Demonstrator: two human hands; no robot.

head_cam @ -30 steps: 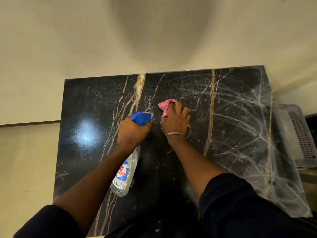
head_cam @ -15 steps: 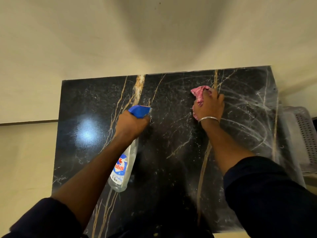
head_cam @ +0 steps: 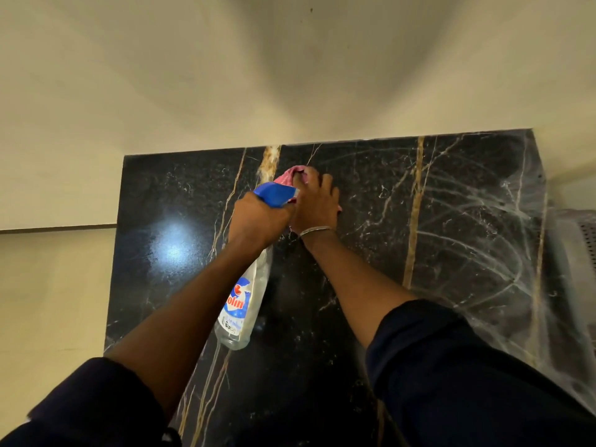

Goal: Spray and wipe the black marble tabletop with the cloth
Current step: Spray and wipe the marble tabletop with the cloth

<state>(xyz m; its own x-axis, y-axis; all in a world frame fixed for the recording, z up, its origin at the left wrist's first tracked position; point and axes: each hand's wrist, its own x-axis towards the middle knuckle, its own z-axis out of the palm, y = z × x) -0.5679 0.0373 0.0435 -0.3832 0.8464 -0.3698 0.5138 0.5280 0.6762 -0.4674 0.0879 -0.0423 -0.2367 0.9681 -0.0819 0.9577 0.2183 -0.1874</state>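
Right grip (head_cam: 317, 201) clutched the pink cloth (head_cam: 288, 174), pressing it to the black marble surface (head_cam: 380, 253) near the far edge. Left grip (head_cam: 258, 217) held the spray bottle (head_cam: 240, 304) above. Likely best practice: overlapping strokes toward the streaked right edge, bottle kept clear.

My left hand (head_cam: 258, 221) holds the bottle (head_cam: 242, 304) over the middle of the tabletop (head_cam: 451, 195), with its head away from me and its body hanging back under my wrist. My right hand (head_cam: 317, 204) is just right of it and grips the cloth (head_cam: 287, 175), down on the tabletop near the far edge. The wall (head_cam: 290, 75) stands behind that edge. A basket (head_cam: 577, 253) sits beside the tabletop's right edge.
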